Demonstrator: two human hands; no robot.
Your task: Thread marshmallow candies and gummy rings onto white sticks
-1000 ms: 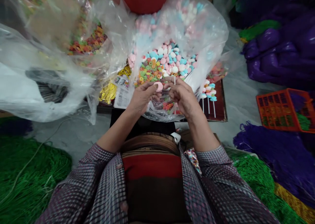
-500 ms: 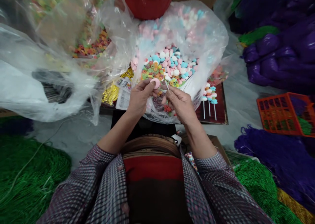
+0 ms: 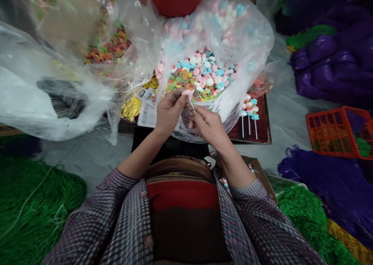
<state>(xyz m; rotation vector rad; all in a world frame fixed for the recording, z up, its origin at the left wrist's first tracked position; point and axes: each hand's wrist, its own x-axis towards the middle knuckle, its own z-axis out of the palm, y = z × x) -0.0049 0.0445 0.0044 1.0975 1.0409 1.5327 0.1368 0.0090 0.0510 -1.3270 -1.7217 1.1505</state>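
Between the thumb and fingers of my left hand [image 3: 169,111] is a pink marshmallow [image 3: 187,93]. My right hand [image 3: 208,125] pinches a thin white stick [image 3: 191,103], whose upper end meets the underside of the marshmallow; whether it has gone in I cannot tell. Behind both hands, an open clear plastic bag [image 3: 247,35] holds pink, white and blue marshmallows [image 3: 210,72] and ring-shaped gummy candies [image 3: 182,80]. To the right, finished-looking skewers of stacked candies [image 3: 250,107] lie on the dark red table [image 3: 264,131].
Gold twist ties [image 3: 130,108] lie left of the bag on newspaper [image 3: 146,115]. Another clear bag of gummy rings [image 3: 109,49] stands at the back left. A red basket [image 3: 176,0] is behind. An orange crate [image 3: 335,135] and green bundles [image 3: 43,195] rest on the floor.
The stick in my right hand has come up against the pink marshmallow, which has turned from face-on to edge-on. My two hands are closer together.
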